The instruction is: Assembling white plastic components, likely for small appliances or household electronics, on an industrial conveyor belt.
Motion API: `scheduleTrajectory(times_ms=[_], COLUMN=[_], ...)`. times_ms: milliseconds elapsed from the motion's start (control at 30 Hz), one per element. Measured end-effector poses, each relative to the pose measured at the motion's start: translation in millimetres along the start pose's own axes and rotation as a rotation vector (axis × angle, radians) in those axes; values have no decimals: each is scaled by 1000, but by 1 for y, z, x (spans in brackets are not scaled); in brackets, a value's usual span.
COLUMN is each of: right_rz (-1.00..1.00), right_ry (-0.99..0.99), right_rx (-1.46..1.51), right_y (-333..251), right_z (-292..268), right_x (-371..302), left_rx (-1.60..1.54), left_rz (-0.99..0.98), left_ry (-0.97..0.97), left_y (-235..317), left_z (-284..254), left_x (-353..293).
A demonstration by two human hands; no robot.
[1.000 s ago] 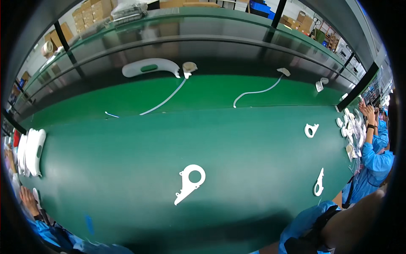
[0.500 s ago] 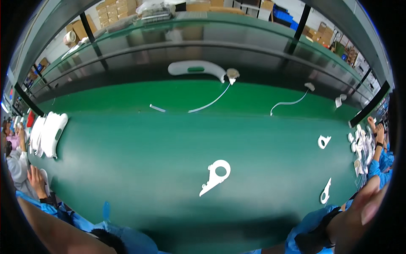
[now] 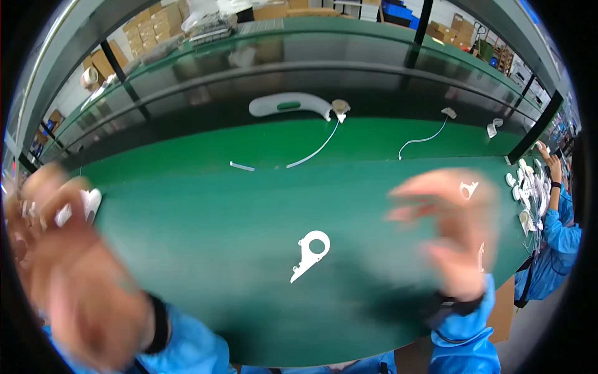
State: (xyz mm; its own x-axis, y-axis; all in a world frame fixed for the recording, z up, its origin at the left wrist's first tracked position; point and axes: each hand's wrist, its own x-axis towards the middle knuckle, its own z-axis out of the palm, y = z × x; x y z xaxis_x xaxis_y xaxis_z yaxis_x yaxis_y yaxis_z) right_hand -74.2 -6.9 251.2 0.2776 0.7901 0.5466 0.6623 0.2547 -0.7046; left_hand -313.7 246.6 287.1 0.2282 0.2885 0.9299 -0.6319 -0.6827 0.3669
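My left hand (image 3: 87,268), smeared by motion, is raised at the left in front of the white curved plastic pieces (image 3: 93,202). Its fingers are too blurred to tell whether they grip anything. Over the right part of the green table my right hand (image 3: 458,230) hovers with thumb and fingers apart, nothing between them. A flat white plastic part with a ring and a pointed tail (image 3: 305,260) lies mid-table, between my hands. Two smaller-looking white parts show through or beside the blur of my right hand, one a ringed piece (image 3: 464,189).
At the back lie a long white curved cover (image 3: 265,106), a small beige-and-white piece with a thin tube (image 3: 340,108) and another tubed piece (image 3: 448,113). A pile of white parts (image 3: 528,193) sits at the right edge, beside a co-worker in blue (image 3: 554,237). A dark frame post (image 3: 537,128) stands there.
My right hand has come in from the lower right over the table, fingers apart. My left hand has risen into view toward the white curved pieces. The view has shifted slightly.
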Motion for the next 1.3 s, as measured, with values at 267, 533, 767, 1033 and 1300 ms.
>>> scheduleTrajectory(times_ms=[267, 533, 767, 1033, 1300], right_rz=[121, 435, 377, 602, 772], right_ry=[-423, -205, -156, -329, -352], right_rx=[-389, 308, 278, 578, 578], right_y=[104, 118, 115, 118, 123], right_z=[93, 75, 72, 38, 41], right_x=[-35, -38, -49, -25, -39], left_rx=[425, 1044, 929, 835, 1002], left_rz=[-311, -623, 69, -163, -422], left_ry=[-449, -792, -761, -854, -651], left_y=[-269, -360, -275, -135, -104], left_z=[147, 189, 145, 54, -3], left_x=[-24, -47, -61, -100, -132])
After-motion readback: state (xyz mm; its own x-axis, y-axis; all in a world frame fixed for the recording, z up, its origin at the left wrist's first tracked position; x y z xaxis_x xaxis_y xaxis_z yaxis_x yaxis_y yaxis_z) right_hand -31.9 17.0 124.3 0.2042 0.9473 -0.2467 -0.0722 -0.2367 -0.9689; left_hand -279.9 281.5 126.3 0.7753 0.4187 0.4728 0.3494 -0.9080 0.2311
